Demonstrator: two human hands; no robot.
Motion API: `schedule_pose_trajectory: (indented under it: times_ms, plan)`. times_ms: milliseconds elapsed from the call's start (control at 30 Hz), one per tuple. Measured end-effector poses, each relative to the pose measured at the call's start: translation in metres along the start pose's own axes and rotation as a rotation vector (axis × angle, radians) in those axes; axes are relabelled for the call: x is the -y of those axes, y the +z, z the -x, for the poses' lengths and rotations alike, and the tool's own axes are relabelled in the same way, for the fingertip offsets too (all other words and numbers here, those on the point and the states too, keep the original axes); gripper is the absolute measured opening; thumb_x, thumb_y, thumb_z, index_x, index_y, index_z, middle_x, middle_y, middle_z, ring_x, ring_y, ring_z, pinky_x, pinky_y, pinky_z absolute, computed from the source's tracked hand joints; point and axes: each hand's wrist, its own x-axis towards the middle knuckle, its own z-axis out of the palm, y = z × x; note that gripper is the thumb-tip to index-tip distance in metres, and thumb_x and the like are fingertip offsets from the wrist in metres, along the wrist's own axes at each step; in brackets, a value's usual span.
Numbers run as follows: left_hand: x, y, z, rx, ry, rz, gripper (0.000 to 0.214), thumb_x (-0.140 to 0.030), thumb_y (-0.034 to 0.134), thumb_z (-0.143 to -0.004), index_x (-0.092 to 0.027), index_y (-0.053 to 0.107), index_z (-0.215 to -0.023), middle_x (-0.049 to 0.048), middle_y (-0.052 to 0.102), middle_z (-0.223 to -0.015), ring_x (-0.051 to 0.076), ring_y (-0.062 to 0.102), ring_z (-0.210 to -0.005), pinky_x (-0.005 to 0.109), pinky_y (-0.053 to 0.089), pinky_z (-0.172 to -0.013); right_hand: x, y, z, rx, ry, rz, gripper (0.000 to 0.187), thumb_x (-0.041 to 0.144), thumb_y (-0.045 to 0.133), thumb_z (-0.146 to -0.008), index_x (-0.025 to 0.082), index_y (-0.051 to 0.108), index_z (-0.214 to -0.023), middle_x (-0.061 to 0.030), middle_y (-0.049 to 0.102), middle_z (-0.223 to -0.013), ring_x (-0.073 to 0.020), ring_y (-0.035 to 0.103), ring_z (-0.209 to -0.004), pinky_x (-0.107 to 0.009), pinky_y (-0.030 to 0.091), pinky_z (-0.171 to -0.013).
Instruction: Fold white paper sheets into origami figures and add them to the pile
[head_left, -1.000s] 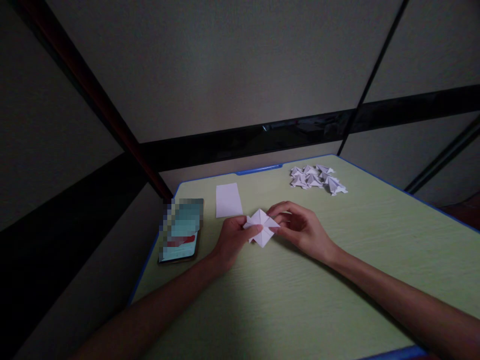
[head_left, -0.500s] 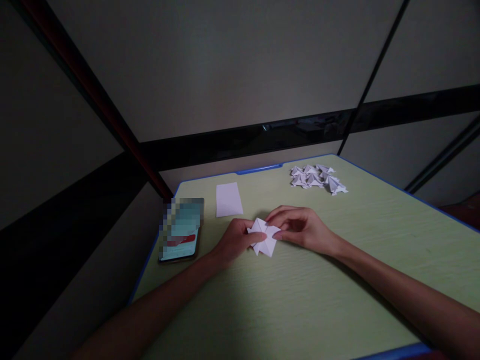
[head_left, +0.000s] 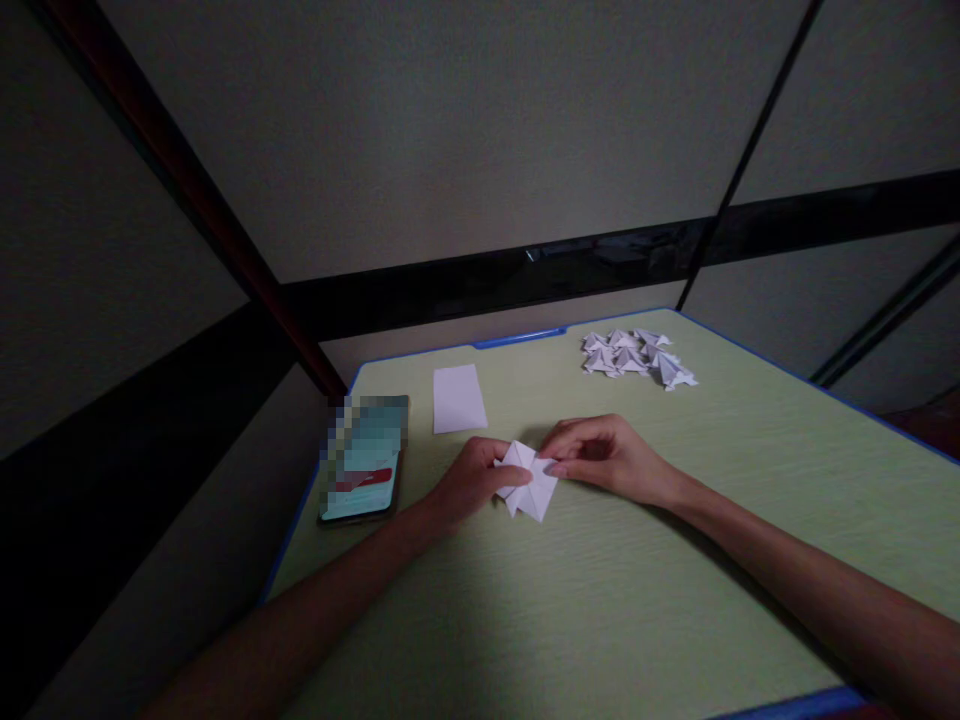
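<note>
A white folded paper piece [head_left: 538, 494], with pointed flaps and creases, is held over the middle of the table. My left hand [head_left: 478, 477] grips its left side, thumb lying across the top and fingers mostly hidden beneath. At the right corner, my right hand [head_left: 600, 458] pinches the paper's edge between thumb and fingertips. Behind my left hand lies a flat white paper sheet [head_left: 459, 399]. Several finished-looking folded paper figures [head_left: 630, 357] sit grouped in rows towards the far right.
A phone [head_left: 365, 462] with a lit, partly pixelated screen lies near the left edge of the pale green table [head_left: 570, 620]. The table has a blue rim, with a blue strip [head_left: 519, 338] at the back. Cabinet panels [head_left: 465, 150] stand behind it.
My right fingers have drawn closer together at the paper's right corner. The folded paper has tilted slightly, its lower point a little nearer to me. My left hand keeps its hold.
</note>
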Motion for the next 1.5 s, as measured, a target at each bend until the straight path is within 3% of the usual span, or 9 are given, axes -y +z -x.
schedule_pose_trajectory:
  times_ms: [200,500,633,867,1233,1367,1500]
  plan:
    - [-0.004,0.000,0.001,0.113,-0.005,-0.075,0.012,-0.022,0.055,-0.056,-0.010,0.057,-0.055,-0.0034,0.048,-0.045,0.006,0.039,-0.040,0.019,0.025,-0.041,-0.003,0.002,-0.001,0.039,-0.039,-0.022,0.002,0.010,0.063,-0.062,0.011,0.062,-0.061,-0.0027,0.059,-0.071,-0.0084,0.054,-0.062,-0.021,0.042,-0.056]
    - [-0.005,0.005,0.001,0.054,0.046,-0.042,0.014,-0.023,0.057,-0.058,-0.008,0.059,-0.060,-0.0009,0.053,-0.049,0.008,0.046,-0.046,0.019,0.033,-0.046,-0.004,0.016,-0.002,-0.225,0.095,-0.031,0.014,0.022,0.063,-0.063,0.011,0.055,-0.058,0.0011,0.054,-0.056,-0.0067,0.046,-0.051,-0.021,0.036,-0.049]
    - [-0.003,0.007,0.001,0.010,0.071,-0.088,0.014,-0.022,0.057,-0.059,-0.008,0.059,-0.061,-0.0001,0.055,-0.052,0.008,0.048,-0.048,0.020,0.035,-0.047,-0.005,0.017,-0.002,-0.269,0.117,0.004,0.017,0.024,0.065,-0.061,0.010,0.055,-0.059,0.0009,0.054,-0.055,-0.0070,0.045,-0.050,-0.021,0.035,-0.048]
    - [-0.009,0.008,0.002,-0.006,0.056,-0.127,0.018,-0.023,0.050,-0.064,-0.009,0.059,-0.059,-0.0017,0.051,-0.048,0.008,0.044,-0.046,0.020,0.031,-0.046,-0.003,0.014,-0.002,-0.210,0.078,0.045,0.018,0.026,0.064,-0.063,0.011,0.054,-0.061,0.0014,0.052,-0.057,-0.0070,0.045,-0.052,-0.021,0.035,-0.049]
    - [-0.006,0.002,0.001,0.100,0.044,-0.153,0.020,-0.028,0.051,-0.064,-0.011,0.052,-0.055,-0.0044,0.041,-0.046,0.005,0.035,-0.043,0.019,0.023,-0.042,-0.003,0.010,-0.001,-0.059,-0.033,0.167,0.018,0.028,0.056,-0.071,0.012,0.053,-0.062,-0.0004,0.049,-0.064,-0.0092,0.045,-0.058,-0.023,0.036,-0.053]
    - [-0.005,0.003,0.000,0.111,0.060,-0.186,0.023,-0.030,0.051,-0.066,-0.011,0.049,-0.052,-0.0053,0.038,-0.045,0.005,0.034,-0.042,0.019,0.023,-0.042,-0.003,0.011,0.000,-0.048,-0.088,0.201,0.019,0.028,0.055,-0.072,0.013,0.052,-0.061,-0.0014,0.049,-0.068,-0.0102,0.046,-0.061,-0.024,0.037,-0.055]
    - [-0.004,0.003,-0.001,0.114,0.053,-0.178,0.022,-0.030,0.052,-0.066,-0.012,0.050,-0.054,-0.0044,0.042,-0.047,0.006,0.039,-0.045,0.019,0.027,-0.044,-0.004,0.013,0.000,-0.087,-0.038,0.178,0.020,0.030,0.056,-0.071,0.013,0.050,-0.062,0.0002,0.048,-0.062,-0.0094,0.044,-0.057,-0.023,0.035,-0.051]
